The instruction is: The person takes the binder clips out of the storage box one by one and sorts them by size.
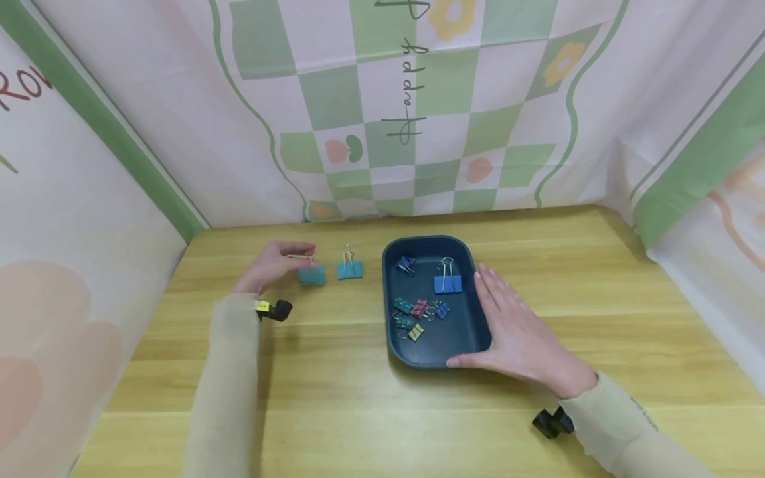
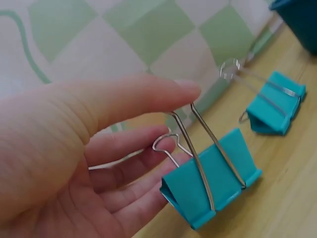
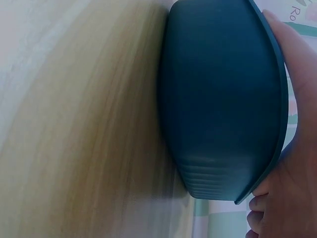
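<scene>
My left hand (image 1: 271,265) pinches a teal binder clip (image 2: 213,176) by its wire handles. The thumb presses one handle and the fingers lie at the other; the clip hangs with its body down. A second teal binder clip (image 1: 349,269) stands just to the right on the table, its handles up. At the right, my right hand (image 1: 520,332) rests against a dark blue tray (image 1: 439,355). Its fingers lie straight along the right side, and its thumb touches the near rim. Inside the tray is a large blue binder clip (image 1: 448,284).
Several small binder clips lie in the tray, among them a blue one (image 1: 406,265), a red one (image 1: 419,307) and a yellow one (image 1: 416,332). The wooden table (image 1: 335,398) meets a checkered curtain (image 1: 382,166) at the back.
</scene>
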`<state>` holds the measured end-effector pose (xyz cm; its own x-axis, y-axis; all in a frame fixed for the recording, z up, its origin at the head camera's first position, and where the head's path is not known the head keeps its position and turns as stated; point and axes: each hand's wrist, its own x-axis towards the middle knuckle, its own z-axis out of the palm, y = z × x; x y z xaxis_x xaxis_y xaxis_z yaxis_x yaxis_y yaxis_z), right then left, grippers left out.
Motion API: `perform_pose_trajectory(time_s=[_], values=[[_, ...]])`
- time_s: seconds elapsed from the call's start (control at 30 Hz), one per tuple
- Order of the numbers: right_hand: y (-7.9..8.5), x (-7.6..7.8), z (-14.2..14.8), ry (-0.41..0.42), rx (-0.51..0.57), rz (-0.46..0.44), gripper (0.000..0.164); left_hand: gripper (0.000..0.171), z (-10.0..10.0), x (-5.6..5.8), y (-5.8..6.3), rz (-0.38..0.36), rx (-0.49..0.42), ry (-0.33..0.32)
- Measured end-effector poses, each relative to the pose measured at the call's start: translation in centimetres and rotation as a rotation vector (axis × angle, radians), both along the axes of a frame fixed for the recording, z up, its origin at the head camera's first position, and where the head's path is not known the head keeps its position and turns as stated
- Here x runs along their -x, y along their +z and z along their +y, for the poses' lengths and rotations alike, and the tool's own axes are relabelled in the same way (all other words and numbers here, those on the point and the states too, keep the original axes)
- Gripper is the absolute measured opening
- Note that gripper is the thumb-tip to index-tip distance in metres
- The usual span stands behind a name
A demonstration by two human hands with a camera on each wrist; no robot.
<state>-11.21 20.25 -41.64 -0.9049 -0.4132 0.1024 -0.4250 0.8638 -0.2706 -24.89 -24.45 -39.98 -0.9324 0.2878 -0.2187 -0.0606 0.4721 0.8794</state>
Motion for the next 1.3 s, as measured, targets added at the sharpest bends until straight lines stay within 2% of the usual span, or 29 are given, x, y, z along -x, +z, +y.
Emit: perform_pose_trajectory(time_s=[0.13,0.3,0.53,0.73,1.0,1.13,1.3], values=[[0.0,-0.1,0.0,0.007,0.005,-0.004,0.146,0.066,-0.6,0.8,-0.9,-0.01,0.009,-0.008],[0.1,-0.1,0.1,0.005,0.006,-0.002,0.146,0.066,-1.0,1.7,-1.5,-0.042,-0.041,0.019],[0.1,0.0,0.0,0.011,-0.002,-0.003,0.147,0.06,-1.0,2.0,-1.7,-0.039,-0.032,0.001],[0.0,0.0,0.0,0.01,0.002,-0.003,0.146,0.055,-0.8,2.0,-1.5,-0.032,0.035,-0.03],[-0.1,0.1,0.0,0.008,-0.001,-0.015,0.147,0.053,-0.4,1.8,-1.3,0.028,0.141,-0.043],[0.0,0.0,0.0,0.006,0.0,-0.02,0.147,0.053,-0.5,1.8,-1.5,0.051,0.13,-0.015],[0.0,0.0,0.0,0.005,0.005,-0.023,0.147,0.057,-0.5,1.3,-0.7,0.065,0.045,0.084]])
